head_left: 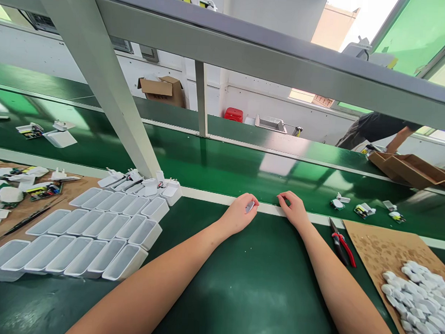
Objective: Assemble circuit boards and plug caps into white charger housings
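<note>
My left hand (239, 214) is closed around a small white piece (249, 207), part of which shows between the fingers. To its right, my right hand (293, 208) has its thumb and fingertips curled close together; whether anything small is between them is hard to see. Both hands are over the pale strip (270, 209) at the far edge of the green mat (248, 275). Rows of white open housings (122, 262) stand on the left. Pliers with red and black handles (342, 243) lie right of my right forearm.
White pieces (422, 300) are heaped on cardboard (398, 244) at right. Circuit boards (44, 191) lie at far left. More boards (364, 210) rest on the green belt (222, 167). A grey post (112, 85) rises at left. A person (380, 128) reaches toward boxes (412, 169).
</note>
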Motion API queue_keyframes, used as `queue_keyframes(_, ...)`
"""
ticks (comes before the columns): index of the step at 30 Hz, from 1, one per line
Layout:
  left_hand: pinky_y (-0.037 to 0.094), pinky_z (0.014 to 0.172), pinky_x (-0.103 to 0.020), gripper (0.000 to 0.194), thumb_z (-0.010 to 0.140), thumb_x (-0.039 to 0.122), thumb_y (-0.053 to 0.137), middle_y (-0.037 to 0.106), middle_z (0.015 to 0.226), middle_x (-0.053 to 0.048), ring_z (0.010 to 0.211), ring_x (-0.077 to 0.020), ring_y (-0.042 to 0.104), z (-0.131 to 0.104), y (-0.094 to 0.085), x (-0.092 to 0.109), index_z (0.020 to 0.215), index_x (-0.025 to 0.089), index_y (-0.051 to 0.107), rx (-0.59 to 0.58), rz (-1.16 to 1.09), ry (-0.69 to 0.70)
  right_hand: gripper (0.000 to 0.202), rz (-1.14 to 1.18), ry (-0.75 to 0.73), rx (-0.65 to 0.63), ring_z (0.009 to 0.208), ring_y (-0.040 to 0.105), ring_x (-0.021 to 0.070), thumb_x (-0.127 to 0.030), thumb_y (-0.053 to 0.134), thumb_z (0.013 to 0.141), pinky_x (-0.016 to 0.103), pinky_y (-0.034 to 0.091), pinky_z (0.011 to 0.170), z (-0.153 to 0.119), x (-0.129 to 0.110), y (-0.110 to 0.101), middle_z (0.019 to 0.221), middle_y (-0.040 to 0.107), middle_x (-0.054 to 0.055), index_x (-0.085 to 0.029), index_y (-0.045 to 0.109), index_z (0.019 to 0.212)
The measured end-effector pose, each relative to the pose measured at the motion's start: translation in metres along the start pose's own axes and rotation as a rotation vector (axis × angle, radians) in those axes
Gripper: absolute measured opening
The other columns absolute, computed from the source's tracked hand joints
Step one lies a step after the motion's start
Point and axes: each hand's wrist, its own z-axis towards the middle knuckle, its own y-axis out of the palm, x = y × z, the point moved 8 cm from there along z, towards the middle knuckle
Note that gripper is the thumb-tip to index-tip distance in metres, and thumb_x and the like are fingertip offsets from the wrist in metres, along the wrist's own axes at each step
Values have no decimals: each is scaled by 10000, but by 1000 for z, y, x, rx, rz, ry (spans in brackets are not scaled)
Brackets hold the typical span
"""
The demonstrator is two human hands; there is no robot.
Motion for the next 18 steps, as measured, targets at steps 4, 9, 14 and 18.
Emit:
queue_keyframes(4, 552, 853, -358, 120, 1007, 301, 560, 717, 1089, -46, 1021, -229, 674, 0, 0, 1, 1006, 237, 661, 2, 0, 2, 357, -4, 0, -6, 871, 672, 266, -539, 506, 1075, 410, 527, 774, 0, -1, 0, 929, 727, 73, -271, 693, 932)
queue_keyframes(9, 551, 850, -356, 123, 1009, 297, 554, 713, 1077, -44, 1014, -228, 670, 0, 0, 0, 1013, 240, 663, 6, -3, 5, 345, -7, 5, -12, 882, 673, 266, -529, 505, 1077, 411, 526, 782, -1, -1, 1, 951, 733, 73, -273, 696, 947)
queue_keyframes(14, 551, 853, -355, 124, 1011, 305, 559, 713, 1076, -45, 1022, -229, 672, 0, 0, -1, 1016, 238, 664, 6, -4, 5, 355, -7, 0, -16, 888, 679, 269, -533, 501, 1077, 413, 532, 797, 0, 0, 2, 944, 736, 73, -271, 696, 938)
queue_keyframes(18, 554, 862, -355, 121, 1011, 304, 561, 713, 1087, -45, 1028, -228, 673, 0, 0, 0, 1019, 239, 663, 7, -7, 7, 342, -5, -6, -22, 880, 678, 266, -517, 510, 1076, 413, 528, 793, 0, 0, 2, 941, 735, 74, -269, 691, 925)
